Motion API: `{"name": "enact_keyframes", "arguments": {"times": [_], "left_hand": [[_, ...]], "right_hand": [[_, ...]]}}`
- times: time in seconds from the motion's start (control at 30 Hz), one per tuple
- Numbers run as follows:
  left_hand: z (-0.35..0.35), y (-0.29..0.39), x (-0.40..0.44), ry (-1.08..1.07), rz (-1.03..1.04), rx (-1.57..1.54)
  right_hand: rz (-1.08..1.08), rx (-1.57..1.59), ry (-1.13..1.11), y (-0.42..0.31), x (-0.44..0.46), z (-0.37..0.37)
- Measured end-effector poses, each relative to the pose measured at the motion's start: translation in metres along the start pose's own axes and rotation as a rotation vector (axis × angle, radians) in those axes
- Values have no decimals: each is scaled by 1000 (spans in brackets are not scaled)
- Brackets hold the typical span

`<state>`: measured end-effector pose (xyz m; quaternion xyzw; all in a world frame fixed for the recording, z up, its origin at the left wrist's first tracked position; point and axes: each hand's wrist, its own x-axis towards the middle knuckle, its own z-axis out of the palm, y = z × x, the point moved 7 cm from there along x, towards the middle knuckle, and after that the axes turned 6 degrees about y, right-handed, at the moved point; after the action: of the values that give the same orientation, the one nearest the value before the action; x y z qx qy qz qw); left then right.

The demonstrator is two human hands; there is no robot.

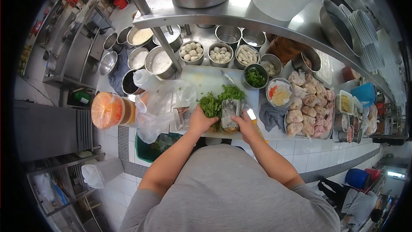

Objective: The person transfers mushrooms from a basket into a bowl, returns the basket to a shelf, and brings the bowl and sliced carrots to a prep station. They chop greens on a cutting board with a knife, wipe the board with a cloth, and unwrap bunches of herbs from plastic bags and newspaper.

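Two bunches of leafy green herbs lie side by side on a white cutting board (201, 77). My left hand (201, 121) is closed round the lower stems of the left bunch (209, 105). The right bunch (231, 93) has a printed wrapper (230, 111) round its stems, and my right hand (246, 125) grips that wrapper at its right side. Behind the herbs a knife (227, 77) rests on the board. Left of my left hand are a clear plastic bag (165, 103) and another piece of printed wrapping (183, 118).
Metal bowls of white balls (192, 53), flour (161, 62) and chopped greens (255, 77) stand behind and beside the board. To the right is a tray of bagged meat (310, 107). A steel shelf (189, 16) crosses overhead. A person (358, 202) is at the lower right.
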<state>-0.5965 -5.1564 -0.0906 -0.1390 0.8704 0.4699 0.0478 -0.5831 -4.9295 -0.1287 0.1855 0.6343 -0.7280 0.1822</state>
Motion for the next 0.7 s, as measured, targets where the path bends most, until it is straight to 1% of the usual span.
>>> {"name": "enact_keyframes", "arguments": {"times": [0.03,0.17,0.23,0.27,0.33,0.37,0.43,0.57,0.63,0.7], "left_hand": [[4,-3,1,-36,-25,65],[14,-17,5,-13,-11,47],[10,-20,7,72,82,-123],[9,-23,7,70,84,-122],[13,-38,6,-10,-151,-467],[9,-37,5,-12,-152,-465],[9,-45,0,-73,-327,-686],[-4,-47,-3,-146,-353,-727],[-9,-50,-6,-126,-389,-873],[-15,-53,-6,-135,-374,-928]], "right_hand": [[46,78,-29,0,-4,4],[78,147,-20,-4,-17,6],[99,253,-43,2,-13,2],[98,255,-41,4,-11,0],[115,270,-20,7,-10,-3],[116,272,-18,5,-12,-3],[183,322,-5,3,-16,-2],[189,324,22,4,-17,-2],[161,324,-42,0,-15,3],[144,317,-28,-2,-17,4]]}}
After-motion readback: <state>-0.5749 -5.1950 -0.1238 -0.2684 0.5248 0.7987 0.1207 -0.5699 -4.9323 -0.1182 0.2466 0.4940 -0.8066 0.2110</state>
